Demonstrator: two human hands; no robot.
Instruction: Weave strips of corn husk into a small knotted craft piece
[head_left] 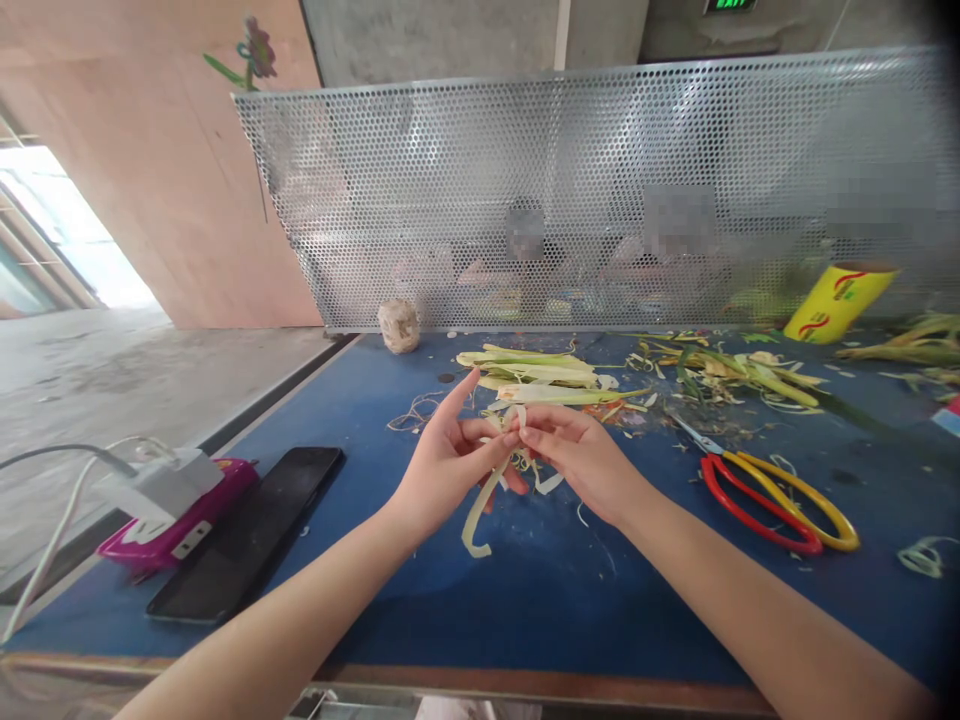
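My left hand (454,455) and my right hand (581,455) meet over the blue table, thumbs and fingertips pinched together on thin pale strips of corn husk (478,525). One strip hangs down in a curl below my left hand, whose index finger points up. Shorter ends dangle between the two hands, and the fingers partly hide where the strips cross. Just beyond my hands lies a pile of pale green corn husks (540,368). Right of my right hand, scissors (772,500) with one red and one yellow handle rest slightly apart.
A black phone (251,535) lies beside a magenta power strip (180,515) with a white charger. A roll of twine (398,327) stands at the back, near a perforated metal screen (450,200). Husk scraps (750,375) and a yellow tube (840,303) are back right. People sit behind the screen.
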